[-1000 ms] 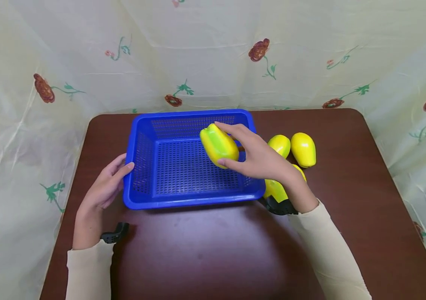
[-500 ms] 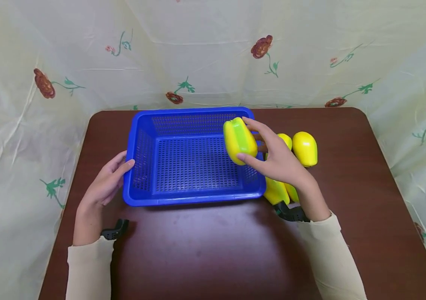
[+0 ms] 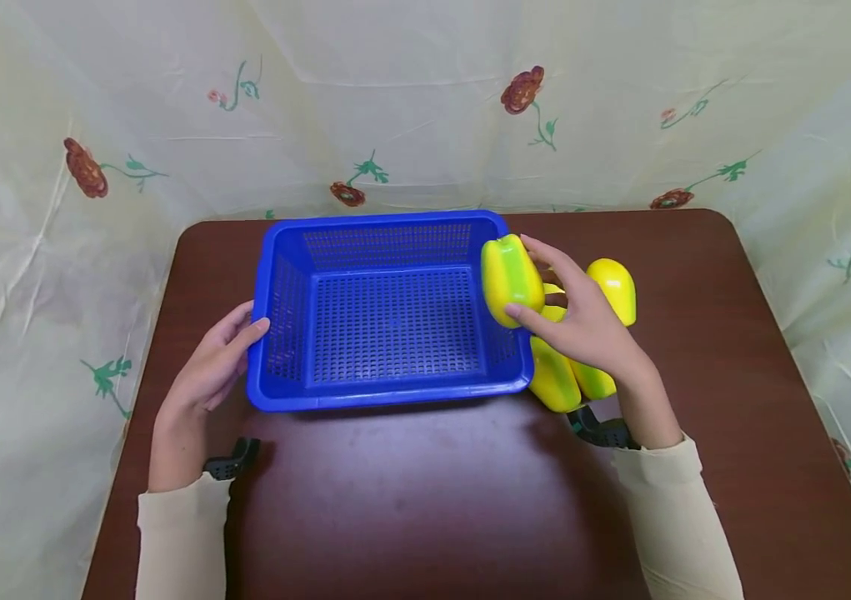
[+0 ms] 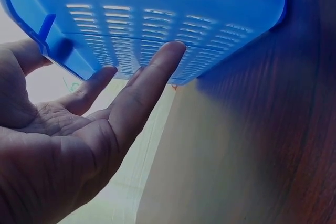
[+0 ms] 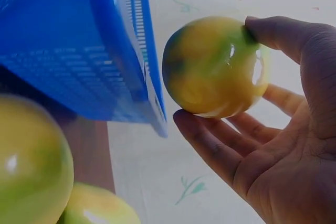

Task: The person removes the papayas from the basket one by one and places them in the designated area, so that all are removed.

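My left hand (image 3: 207, 362) grips the left end of a blue plastic basket (image 3: 387, 402), thumb over the rim. In the left wrist view its fingers (image 4: 142, 90) reach along the slotted outer wall. With thumb and fingertips, my right hand (image 3: 586, 321) holds a glossy yellow fruit with a green stripe (image 3: 511, 279), raised over the basket's right rim. The right wrist view shows this fruit just beside the basket's outer wall, with the palm turned toward it. The inside of the basket holds nothing.
Several similar yellow fruits (image 3: 554, 379) lie on the brown table (image 3: 395, 500) right of the basket, partly hidden by the right hand. One more fruit (image 3: 616, 287) sits farther back. A flowered cloth (image 3: 425, 100) hangs behind the table.
My right hand has carried the yellow fruit rightward, from over the inside of the basket to its right rim. The left hand and basket stay almost where they were.
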